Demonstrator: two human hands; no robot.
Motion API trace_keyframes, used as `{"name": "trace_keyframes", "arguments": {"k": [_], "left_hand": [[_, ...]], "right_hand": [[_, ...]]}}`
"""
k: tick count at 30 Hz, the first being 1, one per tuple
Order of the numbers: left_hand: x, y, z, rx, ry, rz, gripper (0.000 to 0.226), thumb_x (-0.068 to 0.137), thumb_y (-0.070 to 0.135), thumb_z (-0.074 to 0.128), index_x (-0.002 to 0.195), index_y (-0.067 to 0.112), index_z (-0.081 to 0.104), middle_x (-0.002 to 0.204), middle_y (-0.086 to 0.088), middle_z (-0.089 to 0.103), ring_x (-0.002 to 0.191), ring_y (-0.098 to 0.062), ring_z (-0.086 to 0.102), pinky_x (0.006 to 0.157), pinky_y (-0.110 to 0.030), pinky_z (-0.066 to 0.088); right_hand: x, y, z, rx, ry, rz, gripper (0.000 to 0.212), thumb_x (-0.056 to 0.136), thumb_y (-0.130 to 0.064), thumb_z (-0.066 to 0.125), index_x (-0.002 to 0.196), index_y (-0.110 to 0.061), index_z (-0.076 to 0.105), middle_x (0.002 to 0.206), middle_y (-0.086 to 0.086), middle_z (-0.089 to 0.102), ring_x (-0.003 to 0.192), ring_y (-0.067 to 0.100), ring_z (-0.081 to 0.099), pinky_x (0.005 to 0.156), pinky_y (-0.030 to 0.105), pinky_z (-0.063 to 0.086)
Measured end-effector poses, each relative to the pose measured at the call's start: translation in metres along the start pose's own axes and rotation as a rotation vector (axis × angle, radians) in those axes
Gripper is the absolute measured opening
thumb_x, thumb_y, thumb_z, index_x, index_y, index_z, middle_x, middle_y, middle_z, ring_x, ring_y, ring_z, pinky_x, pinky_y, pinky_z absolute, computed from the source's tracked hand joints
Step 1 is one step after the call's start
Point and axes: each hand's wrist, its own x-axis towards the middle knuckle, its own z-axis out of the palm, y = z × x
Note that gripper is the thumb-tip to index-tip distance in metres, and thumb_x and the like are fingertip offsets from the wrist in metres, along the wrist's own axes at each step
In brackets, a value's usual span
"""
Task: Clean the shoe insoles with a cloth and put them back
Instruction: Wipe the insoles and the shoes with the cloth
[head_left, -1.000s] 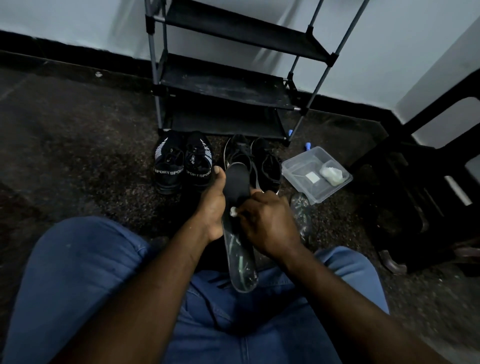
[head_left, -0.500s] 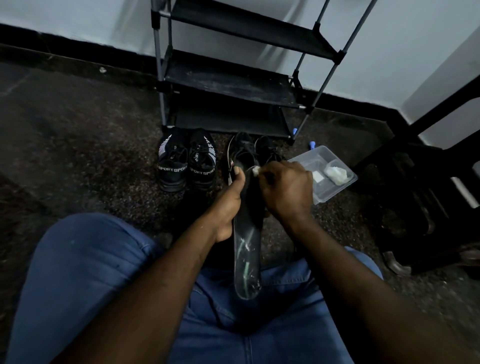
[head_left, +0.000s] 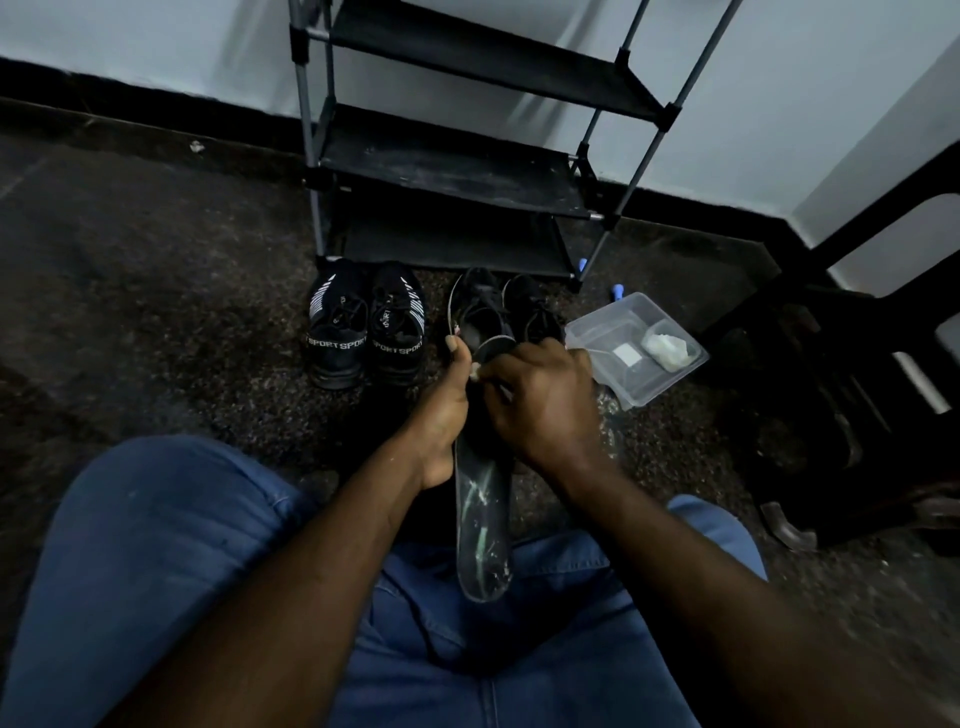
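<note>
1. One insole (head_left: 483, 530) is held over the person's lap. It is dark and long, with pale scuffs near its heel end. The heel end points toward the blue jeans (head_left: 156, 571) and the toe end toward the shoes.
2. The left hand (head_left: 447, 410) grips the insole's left edge, with the thumb lying up along it.
3. The right hand (head_left: 545, 395), fingers curled, pinches a small white cloth (head_left: 474, 371) against the upper part of the insole. Only a scrap of the cloth shows beside the left thumb.
4. Four shoes stand on the floor in two pairs, just beyond the hands:
   - The SPORT sneakers (head_left: 337, 332) are black with white stripes and stand on the left.
   - The black lace-up shoes (head_left: 535, 312) stand on the right, and the insole's toe end overlaps the nearer one.
5. One clear plastic container (head_left: 597, 332) sits just right of the lace-up pair. It holds one white wad (head_left: 667, 348) and one small white square (head_left: 626, 354).
6. One shoe rack (head_left: 457, 166) stands behind the shoes against the wall, with three black shelves on grey poles. Two small blue objects (head_left: 618, 291) lie by its right foot, too small to name.
7. The floor (head_left: 156, 312) is dark and speckled. The wall (head_left: 156, 41) is pale with a black skirting. Dark furniture (head_left: 857, 389) stands at the right — too dim to identify.
</note>
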Motion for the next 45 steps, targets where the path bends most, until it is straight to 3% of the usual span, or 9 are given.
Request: {"name": "trace_keyframes", "arguments": {"k": [4,8,15,18,23,29,35,42,45], "left_hand": [[-0.003,-0.002,0.007,0.022,-0.024,0.012,0.081,0.092,0.081,0.025,0.126,0.022,0.069,0.122,-0.009,0.074,0.113,-0.025,0.071,0.1,-0.044,0.054],[-0.002,-0.003,0.003,-0.002,0.023,0.023,0.078,0.09,0.082,0.029,0.114,0.022,0.074,0.119,-0.014,0.074,0.113,-0.028,0.07,0.105,-0.049,0.051],[-0.002,-0.006,0.003,0.007,-0.013,0.037,0.078,0.091,0.081,0.029,0.123,0.025,0.071,0.124,-0.012,0.073,0.118,-0.028,0.068,0.105,-0.047,0.05],[0.001,-0.003,0.0,0.005,0.033,0.024,0.076,0.086,0.087,0.032,0.091,0.028,0.08,0.11,-0.012,0.076,0.109,-0.029,0.071,0.096,-0.044,0.052],[-0.004,-0.003,0.008,-0.009,-0.03,0.013,0.077,0.095,0.077,0.023,0.118,0.024,0.073,0.12,-0.009,0.074,0.109,-0.023,0.072,0.09,-0.038,0.056],[0.005,0.008,-0.002,-0.041,0.114,0.023,0.085,0.087,0.086,0.032,0.115,0.016,0.073,0.081,-0.006,0.076,0.064,-0.02,0.073,0.054,-0.027,0.054],[-0.006,0.001,0.006,-0.027,0.015,0.008,0.08,0.093,0.08,0.026,0.127,0.022,0.069,0.123,-0.011,0.073,0.113,-0.025,0.071,0.092,-0.04,0.055],[-0.001,0.002,0.006,-0.003,0.034,0.019,0.082,0.086,0.084,0.033,0.123,0.02,0.07,0.121,-0.015,0.073,0.116,-0.03,0.069,0.105,-0.052,0.051],[-0.001,0.0,0.007,-0.041,-0.026,-0.004,0.081,0.087,0.083,0.03,0.126,0.024,0.07,0.126,-0.015,0.071,0.12,-0.035,0.066,0.105,-0.061,0.048]], "right_hand": [[0.012,0.015,-0.002,0.066,0.12,0.242,0.014,0.087,-0.035,0.065,0.093,-0.029,0.077,0.085,-0.005,0.071,0.085,0.024,0.063,0.077,0.041,0.047],[-0.002,-0.003,0.002,-0.001,-0.003,-0.016,0.021,0.087,-0.035,0.057,0.093,-0.028,0.075,0.086,-0.006,0.067,0.085,0.023,0.058,0.076,0.042,0.044],[0.008,0.011,0.001,-0.001,0.055,0.133,0.014,0.089,-0.033,0.062,0.092,-0.028,0.075,0.083,-0.003,0.067,0.084,0.025,0.06,0.075,0.04,0.044],[-0.003,-0.002,0.005,-0.038,0.002,-0.056,0.023,0.086,-0.036,0.054,0.09,-0.027,0.075,0.084,-0.005,0.066,0.083,0.024,0.058,0.074,0.041,0.041],[0.01,0.02,-0.001,-0.012,0.084,0.238,0.014,0.091,-0.036,0.063,0.091,-0.029,0.075,0.086,-0.004,0.069,0.086,0.023,0.061,0.076,0.038,0.04],[-0.02,-0.01,0.01,-0.022,-0.047,-0.082,0.023,0.081,-0.035,0.053,0.086,-0.026,0.073,0.081,-0.004,0.064,0.082,0.026,0.057,0.071,0.038,0.036],[0.016,0.021,-0.002,-0.022,0.041,0.17,0.013,0.089,-0.035,0.065,0.091,-0.027,0.075,0.085,-0.005,0.068,0.087,0.024,0.061,0.078,0.041,0.045],[0.005,0.005,0.002,-0.055,0.018,-0.076,0.021,0.089,-0.035,0.055,0.086,-0.023,0.073,0.082,-0.004,0.065,0.082,0.023,0.056,0.073,0.04,0.04],[0.02,0.023,-0.003,-0.085,0.047,0.091,0.02,0.092,-0.038,0.058,0.091,-0.027,0.074,0.085,-0.007,0.068,0.087,0.022,0.059,0.077,0.04,0.042]]}}
